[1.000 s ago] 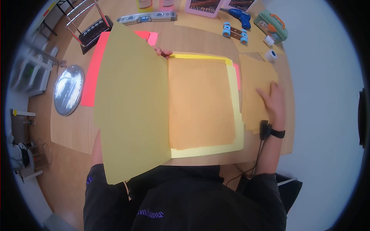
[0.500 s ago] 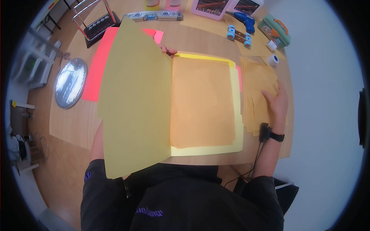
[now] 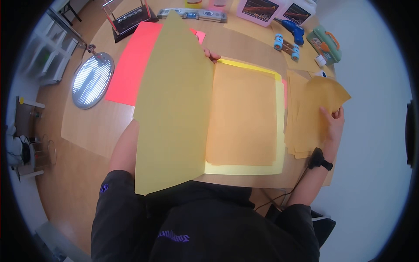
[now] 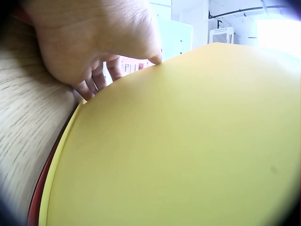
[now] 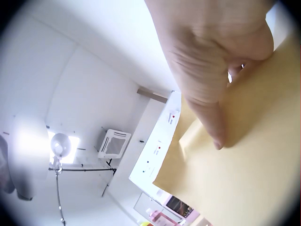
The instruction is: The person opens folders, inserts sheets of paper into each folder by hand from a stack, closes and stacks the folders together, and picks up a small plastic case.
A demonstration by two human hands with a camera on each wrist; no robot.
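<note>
A yellow file folder [image 3: 172, 109] stands open before me, its left cover raised. In its right side lies a stack of tan paper sheets [image 3: 244, 115]. My left hand [image 4: 101, 37] holds the raised cover at its top edge, thumb against that edge. Only some fingers of it show past the cover in the head view; the rest is hidden. At the right, my right hand [image 3: 335, 124] grips a brown paper sheet [image 3: 329, 91], its far corner lifted and bent. Beneath that sheet, more brown sheets [image 3: 294, 131] lie loosely stacked on the table.
Red sheets [image 3: 131, 70] lie left of the folder, near a round shiny lamp [image 3: 93, 81]. Along the back are a Newton's cradle [image 3: 133, 22], a spirit level [image 3: 192, 15], pink jugs [image 3: 259, 11], a blue drill [image 3: 292, 30], a wheeled toy [image 3: 286, 47] and a green case [image 3: 325, 46].
My right hand has taken hold of the top brown sheet and raised its far edge off the stack. The left hand keeps the cover up. The head view has shifted slightly.
</note>
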